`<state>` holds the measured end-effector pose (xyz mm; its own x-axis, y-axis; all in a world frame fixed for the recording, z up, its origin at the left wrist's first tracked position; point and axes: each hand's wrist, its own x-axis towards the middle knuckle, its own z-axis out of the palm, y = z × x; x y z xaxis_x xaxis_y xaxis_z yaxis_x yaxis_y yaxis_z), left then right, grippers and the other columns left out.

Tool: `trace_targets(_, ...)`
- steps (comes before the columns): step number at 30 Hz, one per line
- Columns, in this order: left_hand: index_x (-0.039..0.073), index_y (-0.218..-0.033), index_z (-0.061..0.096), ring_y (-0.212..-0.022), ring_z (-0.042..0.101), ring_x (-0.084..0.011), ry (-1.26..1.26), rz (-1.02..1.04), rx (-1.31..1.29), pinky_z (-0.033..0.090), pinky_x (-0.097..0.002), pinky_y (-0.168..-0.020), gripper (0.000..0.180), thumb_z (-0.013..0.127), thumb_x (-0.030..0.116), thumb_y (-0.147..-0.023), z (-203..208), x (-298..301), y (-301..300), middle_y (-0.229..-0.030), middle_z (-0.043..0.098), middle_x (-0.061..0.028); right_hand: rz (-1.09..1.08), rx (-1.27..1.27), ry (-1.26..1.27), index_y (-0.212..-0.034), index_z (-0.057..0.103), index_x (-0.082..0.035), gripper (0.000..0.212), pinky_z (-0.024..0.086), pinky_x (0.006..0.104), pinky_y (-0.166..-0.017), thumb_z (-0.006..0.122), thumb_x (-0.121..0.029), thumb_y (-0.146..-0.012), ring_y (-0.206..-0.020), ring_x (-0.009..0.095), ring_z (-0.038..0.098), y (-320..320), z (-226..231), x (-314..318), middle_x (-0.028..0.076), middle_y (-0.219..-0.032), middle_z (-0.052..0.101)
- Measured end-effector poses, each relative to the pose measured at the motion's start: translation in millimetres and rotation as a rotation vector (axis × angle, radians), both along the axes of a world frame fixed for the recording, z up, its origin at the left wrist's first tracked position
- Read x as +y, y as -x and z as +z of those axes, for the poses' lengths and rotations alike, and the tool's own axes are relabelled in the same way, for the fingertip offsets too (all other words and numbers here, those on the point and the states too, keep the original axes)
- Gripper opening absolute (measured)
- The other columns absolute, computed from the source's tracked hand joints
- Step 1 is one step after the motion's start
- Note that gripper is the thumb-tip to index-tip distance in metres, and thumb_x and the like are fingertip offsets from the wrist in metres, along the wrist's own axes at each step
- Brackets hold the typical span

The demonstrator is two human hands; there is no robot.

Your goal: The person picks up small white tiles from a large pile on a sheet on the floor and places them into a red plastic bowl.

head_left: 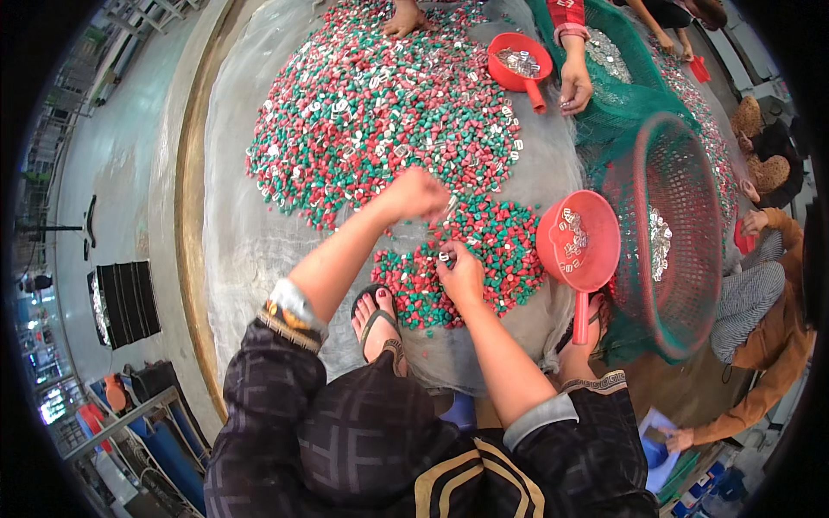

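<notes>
A broad pile of small red and green stone-like pieces (380, 129) mixed with silvery buckle-shaped pieces lies spread on a pale sheet. My left hand (416, 194) hovers at the pile's near edge, its fingers curled together; what they hold, if anything, I cannot make out. Lower and to the right, my right hand (462, 274) pinches a small silvery piece (445, 256) between thumb and finger. Under both hands is a smaller patch of red and green pieces (505, 250). Close to its right side, a red long-handled scoop (596, 246) contains several silvery pieces.
A green-netted red basket (656, 332) stands at right with silvery pieces inside. Farther back is another red scoop (528, 79), near a co-worker's hand (575, 85); a second hand (406, 19) touches the pile's far side. More people sit at right. My sandalled foot (374, 319) borders the sheet.
</notes>
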<state>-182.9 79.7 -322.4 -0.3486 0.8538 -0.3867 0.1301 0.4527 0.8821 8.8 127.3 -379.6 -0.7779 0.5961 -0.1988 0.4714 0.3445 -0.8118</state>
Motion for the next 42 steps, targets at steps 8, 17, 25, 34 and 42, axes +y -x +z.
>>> trace_targets(8, -0.008, -0.084, 0.061, -0.054, 0.063, -0.0155, -0.169, 0.268, -0.219, 0.052, -0.0267, -0.05, 0.025, 0.061, 0.016, -0.08, 104.3, 111.2, 35.1, -0.066, 0.064, -0.0118, -0.344, 0.243, 0.082, -0.087, 0.062, -0.007, 0.015, 0.045, 0.0262, -0.054, 0.062, -0.004, -0.073, -0.056, 0.011, 0.056, 10.1, 0.5, 32.3, 0.004, -0.065, 0.06)
trace_targets(17, -0.004, -0.101, 0.06, -0.062, 0.064, -0.016, 0.078, 0.305, -0.312, 0.051, -0.0258, -0.054, 0.028, 0.059, 0.018, -0.083, 14.7, -12.5, 15.4, -0.078, 0.066, -0.0107, -1.016, 0.775, 0.057, -0.12, 0.038, 0.0, 0.035, 0.047, 0.0253, -0.054, 0.047, -0.001, -0.086, -0.06, 0.014, 0.056, 5.1, 55.0, 119.6, 0.013, -0.094, 0.055)
trace_targets(25, 0.011, -0.092, 0.067, -0.08, 0.063, -0.0306, 0.423, 0.418, 0.461, 0.049, -0.0409, -0.075, 0.024, 0.062, 0.023, -0.072, -60.6, -101.1, 14.6, -0.084, 0.064, -0.0169, -0.955, 0.681, 0.071, -0.122, 0.033, -0.002, 0.041, 0.04, 0.0238, -0.047, 0.046, -0.001, -0.083, -0.051, 0.012, 0.046, 9.4, 53.3, 101.4, 0.01, -0.086, 0.049)
trace_targets(34, 0.005, -0.111, 0.056, -0.1, 0.054, -0.0363, -0.048, 0.197, 0.517, 0.044, -0.042, -0.086, 0.041, 0.047, -0.003, -0.072, -67.7, -52.3, -59.1, -0.107, 0.057, -0.0199, 0.236, 0.194, -0.365, -0.093, 0.06, -0.007, 0.021, 0.043, 0.0387, -0.078, 0.058, -0.009, -0.072, -0.087, 0.028, 0.056, 2.4, 17.4, -10.7, 0.009, -0.09, 0.061)
trace_targets(42, 0.025, -0.127, 0.044, -0.126, 0.03, -0.0354, 0.269, 0.052, 1.122, 0.041, -0.0488, -0.092, 0.054, 0.054, 0.009, -0.077, -70.5, -62.1, 20.3, -0.136, 0.034, -0.0103, 0.645, -0.086, -0.571, -0.119, 0.052, -0.021, 0.042, 0.015, 0.0549, -0.105, 0.059, -0.026, -0.079, -0.127, 0.027, 0.03, -17.7, -3.9, -33.4, 0.007, -0.13, 0.043)
